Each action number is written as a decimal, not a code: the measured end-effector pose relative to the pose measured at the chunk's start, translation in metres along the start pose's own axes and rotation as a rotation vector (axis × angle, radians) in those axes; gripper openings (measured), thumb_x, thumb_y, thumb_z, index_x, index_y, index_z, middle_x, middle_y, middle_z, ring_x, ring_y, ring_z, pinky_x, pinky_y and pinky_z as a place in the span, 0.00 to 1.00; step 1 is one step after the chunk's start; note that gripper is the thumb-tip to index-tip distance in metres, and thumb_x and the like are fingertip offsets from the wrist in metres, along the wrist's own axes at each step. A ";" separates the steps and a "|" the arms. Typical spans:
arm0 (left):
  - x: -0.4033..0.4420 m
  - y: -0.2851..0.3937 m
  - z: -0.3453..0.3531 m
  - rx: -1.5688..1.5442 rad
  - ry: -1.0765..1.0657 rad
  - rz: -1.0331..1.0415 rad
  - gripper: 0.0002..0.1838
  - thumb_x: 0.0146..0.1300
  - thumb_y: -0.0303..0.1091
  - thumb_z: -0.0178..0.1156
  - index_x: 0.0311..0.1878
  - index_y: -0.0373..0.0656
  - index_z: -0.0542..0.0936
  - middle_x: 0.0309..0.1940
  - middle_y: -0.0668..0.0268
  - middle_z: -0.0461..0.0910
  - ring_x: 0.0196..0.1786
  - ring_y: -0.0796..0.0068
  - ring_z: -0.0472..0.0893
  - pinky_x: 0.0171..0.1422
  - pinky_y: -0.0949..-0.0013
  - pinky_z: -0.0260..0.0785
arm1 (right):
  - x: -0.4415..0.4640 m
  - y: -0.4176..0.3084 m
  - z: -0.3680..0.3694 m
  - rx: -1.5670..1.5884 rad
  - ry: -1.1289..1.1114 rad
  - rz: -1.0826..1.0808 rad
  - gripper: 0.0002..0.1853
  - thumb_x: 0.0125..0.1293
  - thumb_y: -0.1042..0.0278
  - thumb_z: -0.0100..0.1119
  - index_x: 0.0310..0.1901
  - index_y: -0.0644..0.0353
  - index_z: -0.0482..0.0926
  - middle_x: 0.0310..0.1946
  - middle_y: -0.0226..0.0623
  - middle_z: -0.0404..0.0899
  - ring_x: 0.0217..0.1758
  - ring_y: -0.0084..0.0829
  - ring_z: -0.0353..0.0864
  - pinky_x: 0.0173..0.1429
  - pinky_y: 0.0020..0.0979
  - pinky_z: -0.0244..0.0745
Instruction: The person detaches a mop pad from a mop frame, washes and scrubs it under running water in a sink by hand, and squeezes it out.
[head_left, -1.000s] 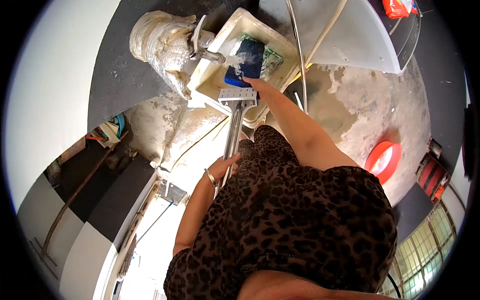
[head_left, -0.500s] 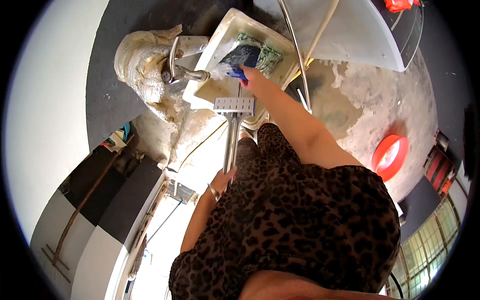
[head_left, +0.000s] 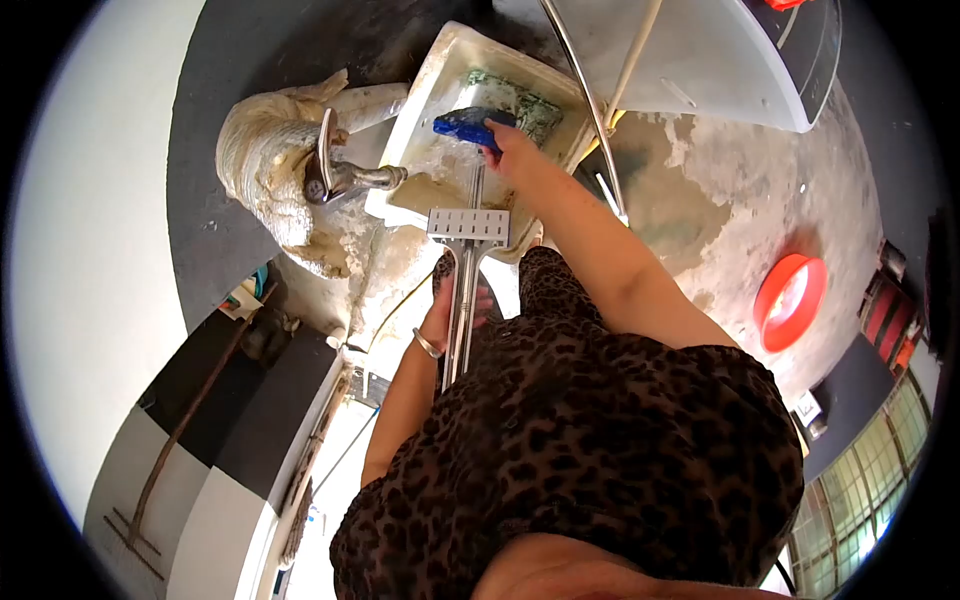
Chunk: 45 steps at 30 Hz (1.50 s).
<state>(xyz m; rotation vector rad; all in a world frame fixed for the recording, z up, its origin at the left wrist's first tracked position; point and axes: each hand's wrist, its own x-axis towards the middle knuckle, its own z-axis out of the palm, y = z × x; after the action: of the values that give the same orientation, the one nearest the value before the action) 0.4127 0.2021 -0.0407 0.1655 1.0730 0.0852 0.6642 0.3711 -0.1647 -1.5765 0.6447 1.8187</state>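
My right hand (head_left: pixel 505 143) grips a blue mop pad (head_left: pixel 472 125) over the pale sink (head_left: pixel 410 140). The pad is attached to or lies near a thin metal rod (head_left: pixel 476 185); the joint is hidden. A metal mop pole with a slotted white bracket (head_left: pixel 468 226) runs from the sink's near edge down toward my body. My left hand (head_left: pixel 448 310), with a silver bangle at its wrist, is wrapped round the pole below the bracket. A green scouring piece (head_left: pixel 540 115) lies at the sink's far right. The tap (head_left: pixel 365 178) points into the sink.
A wrapped pipe bundle (head_left: pixel 265 165) stands left of the tap. Metal and pale poles (head_left: pixel 590 90) rise at the sink's right. A red basin (head_left: pixel 790 303) sits on the floor at the right. A wooden rake (head_left: pixel 180 430) leans at the left.
My right hand has lifted and folded the blue pad, which earlier lay flatter in the sink. My left hand has moved up the pole toward the bracket. The view has shifted slightly.
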 end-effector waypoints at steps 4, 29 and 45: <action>0.017 0.038 -0.011 0.038 -0.066 -0.009 0.42 0.59 0.72 0.29 0.70 0.53 0.48 0.57 0.61 0.70 0.55 0.60 0.75 0.52 0.56 0.70 | -0.007 -0.005 -0.010 -0.066 0.006 -0.024 0.16 0.61 0.51 0.57 0.25 0.54 0.73 0.16 0.28 0.72 0.14 0.21 0.68 0.15 0.22 0.62; 0.042 0.071 -0.045 0.609 0.136 -0.143 0.37 0.60 0.41 0.60 0.65 0.45 0.50 0.29 0.66 0.74 0.24 0.76 0.74 0.26 0.72 0.71 | 0.031 0.111 -0.022 -1.401 -0.555 -1.111 0.25 0.71 0.52 0.27 0.66 0.50 0.59 0.71 0.37 0.44 0.74 0.42 0.40 0.73 0.44 0.34; 0.041 0.120 -0.005 0.857 0.108 -0.043 0.43 0.55 0.30 0.62 0.67 0.36 0.46 0.59 0.56 0.63 0.55 0.68 0.70 0.55 0.66 0.67 | 0.038 0.090 -0.027 -1.280 -0.431 -1.184 0.26 0.70 0.46 0.29 0.67 0.43 0.55 0.71 0.34 0.43 0.75 0.39 0.36 0.72 0.51 0.32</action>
<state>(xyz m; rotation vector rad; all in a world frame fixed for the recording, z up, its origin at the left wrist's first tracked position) 0.4290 0.3267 -0.0576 0.9158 1.1647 -0.4175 0.6129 0.2963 -0.2104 -1.4793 -1.6245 1.3910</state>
